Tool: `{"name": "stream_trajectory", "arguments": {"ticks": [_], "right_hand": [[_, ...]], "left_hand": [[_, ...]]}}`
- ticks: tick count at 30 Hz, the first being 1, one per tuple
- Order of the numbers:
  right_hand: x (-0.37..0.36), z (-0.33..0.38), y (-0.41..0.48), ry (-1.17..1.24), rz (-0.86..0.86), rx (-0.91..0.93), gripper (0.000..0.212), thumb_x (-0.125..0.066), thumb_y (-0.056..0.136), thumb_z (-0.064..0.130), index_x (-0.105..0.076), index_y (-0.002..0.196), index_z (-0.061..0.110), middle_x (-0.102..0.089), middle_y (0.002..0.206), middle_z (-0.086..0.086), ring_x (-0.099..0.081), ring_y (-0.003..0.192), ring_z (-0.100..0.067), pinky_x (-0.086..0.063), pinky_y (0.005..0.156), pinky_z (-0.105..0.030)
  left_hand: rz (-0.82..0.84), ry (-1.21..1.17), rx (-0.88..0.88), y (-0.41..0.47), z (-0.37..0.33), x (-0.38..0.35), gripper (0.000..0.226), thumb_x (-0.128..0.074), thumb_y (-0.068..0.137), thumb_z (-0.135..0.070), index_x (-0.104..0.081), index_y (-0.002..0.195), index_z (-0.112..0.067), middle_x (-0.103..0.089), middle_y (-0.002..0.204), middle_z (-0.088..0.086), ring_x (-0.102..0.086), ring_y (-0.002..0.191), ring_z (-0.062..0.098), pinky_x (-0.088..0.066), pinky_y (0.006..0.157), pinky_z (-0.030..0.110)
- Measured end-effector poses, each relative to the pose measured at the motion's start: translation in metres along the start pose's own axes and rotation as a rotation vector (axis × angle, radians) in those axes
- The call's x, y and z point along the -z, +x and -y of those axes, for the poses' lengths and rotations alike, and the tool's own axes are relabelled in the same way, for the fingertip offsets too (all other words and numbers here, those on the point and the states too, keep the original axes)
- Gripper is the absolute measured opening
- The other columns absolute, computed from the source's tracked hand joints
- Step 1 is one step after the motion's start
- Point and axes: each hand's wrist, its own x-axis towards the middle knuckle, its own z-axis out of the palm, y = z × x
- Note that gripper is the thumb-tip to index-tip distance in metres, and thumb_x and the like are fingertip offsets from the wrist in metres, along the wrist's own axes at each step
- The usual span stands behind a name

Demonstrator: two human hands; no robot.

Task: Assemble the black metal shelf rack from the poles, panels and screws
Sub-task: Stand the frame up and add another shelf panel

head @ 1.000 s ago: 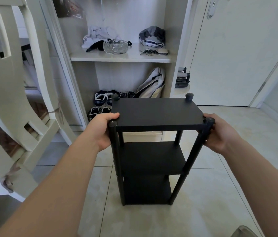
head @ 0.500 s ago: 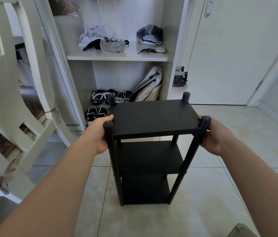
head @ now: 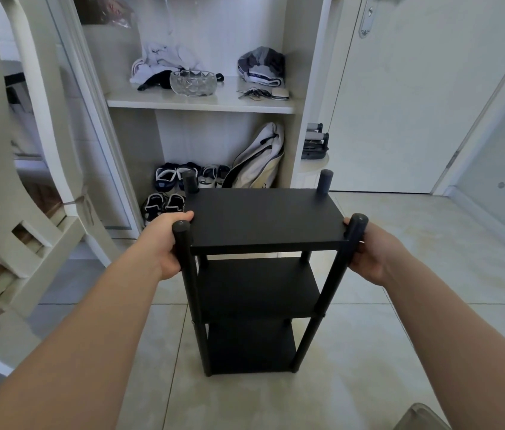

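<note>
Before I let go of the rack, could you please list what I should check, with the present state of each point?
1. Left hand grips the rack at its near left pole: ok.
2. Right hand grips it at the near right pole: ok.
3. Top panel, middle panel and bottom panel sit between the poles: ok.
4. Near feet on the floor: looks ok; far feet are hidden, cannot tell.
5. Screws tight: none show, cannot tell.
</note>
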Motion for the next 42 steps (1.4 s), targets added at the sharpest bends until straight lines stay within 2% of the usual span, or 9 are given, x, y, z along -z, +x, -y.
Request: {"name": "stream_trajectory", "arguments": {"ticks": [15, 19, 23, 27, 29, 31, 34, 38, 42], "right_hand": [[0.001, 0.000, -0.005, 0.029, 0.043, -0.012, 0.024, -0.058, 0.099, 0.023, -0.061, 0.076, 0.018, -0.059, 0.053, 0.004, -0.058, 0.045, -0.009, -0.045, 0.062, -0.028], [0.006, 0.001, -0.014, 0.000, 0.058, 0.035, 0.022, -0.054, 0.101, 0.027, -0.066, 0.088, 0.014, -0.069, 0.079, -0.003, -0.065, 0.071, -0.022, -0.052, 0.074, -0.035], [0.013, 0.006, -0.026, -0.155, 0.025, 0.135, 0.023, -0.060, 0.097, 0.035, -0.073, 0.097, 0.016, -0.075, 0.096, -0.005, -0.071, 0.087, -0.025, -0.055, 0.083, -0.039], [0.019, 0.004, -0.033, -0.386, -0.076, 0.395, 0.023, -0.053, 0.102, 0.033, -0.069, 0.116, 0.023, -0.070, 0.119, 0.004, -0.064, 0.111, -0.018, -0.049, 0.096, -0.038], [0.025, 0.000, -0.036, -0.539, -0.098, 0.563, 0.029, -0.054, 0.102, 0.028, -0.063, 0.129, 0.024, -0.064, 0.130, 0.007, -0.057, 0.122, -0.015, -0.043, 0.099, -0.033], [0.032, -0.005, -0.037, -0.751, -0.085, 0.698, 0.039, -0.058, 0.100, 0.023, -0.056, 0.138, 0.026, -0.058, 0.138, 0.008, -0.050, 0.128, -0.013, -0.038, 0.103, -0.030], [0.039, -0.015, -0.035, -0.958, -0.075, 0.811, 0.054, -0.062, 0.098, 0.018, -0.046, 0.149, 0.024, -0.050, 0.148, 0.005, -0.043, 0.137, -0.018, -0.032, 0.110, -0.030], [0.043, -0.015, -0.033, -0.935, -0.093, 0.809, 0.066, -0.063, 0.098, 0.016, -0.034, 0.156, 0.029, -0.044, 0.153, 0.008, -0.041, 0.140, -0.017, -0.034, 0.115, -0.035], [0.052, -0.011, -0.024, -0.937, -0.227, 0.801, 0.062, -0.060, 0.100, 0.016, -0.036, 0.155, 0.030, -0.047, 0.151, 0.007, -0.048, 0.135, -0.018, -0.041, 0.110, -0.036]], "left_hand": [[0.047, 0.038, -0.037, 0.001, 0.002, 0.002, 0.024, -0.062, 0.095, -0.035, -0.065, 0.107, -0.014, -0.071, 0.093, 0.006, -0.065, 0.085, 0.022, -0.049, 0.075, 0.036], [0.144, -0.027, -0.053, 0.009, 0.011, 0.015, 0.043, -0.042, 0.102, -0.050, -0.062, 0.122, -0.018, -0.072, 0.115, 0.009, -0.066, 0.108, 0.028, -0.050, 0.085, 0.045], [0.136, 0.082, -0.071, 0.018, 0.028, 0.036, 0.038, -0.035, 0.101, -0.017, -0.062, 0.128, -0.013, -0.073, 0.114, 0.015, -0.068, 0.108, 0.033, -0.051, 0.081, 0.044], [0.255, 0.710, -0.047, 0.023, 0.058, 0.056, 0.046, -0.049, 0.091, 0.007, -0.064, 0.119, -0.027, -0.071, 0.114, -0.001, -0.060, 0.114, 0.020, -0.048, 0.095, 0.044], [0.307, 0.892, -0.010, 0.026, 0.074, 0.056, 0.041, -0.066, 0.086, -0.002, -0.065, 0.115, -0.031, -0.063, 0.122, -0.006, -0.054, 0.118, 0.017, -0.042, 0.098, 0.043], [0.239, 0.831, -0.064, 0.027, 0.084, 0.049, 0.018, -0.075, 0.086, -0.023, -0.071, 0.104, -0.024, -0.066, 0.114, -0.003, -0.057, 0.112, 0.017, -0.042, 0.093, 0.039], [0.089, 0.706, -0.194, 0.026, 0.089, 0.031, 0.025, -0.071, 0.089, -0.039, -0.074, 0.088, -0.014, -0.074, 0.095, 0.000, -0.062, 0.100, 0.017, -0.042, 0.076, 0.029], [0.034, 0.624, -0.336, 0.026, 0.098, 0.012, 0.032, -0.068, 0.092, -0.039, -0.067, 0.075, -0.012, -0.072, 0.078, 0.004, -0.067, 0.088, 0.023, -0.048, 0.086, 0.039], [0.052, 0.582, -0.514, 0.027, 0.094, -0.010, 0.031, -0.066, 0.092, -0.044, -0.062, 0.080, -0.015, -0.065, 0.070, 0.003, -0.065, 0.072, 0.017, -0.045, 0.066, 0.028]]}}
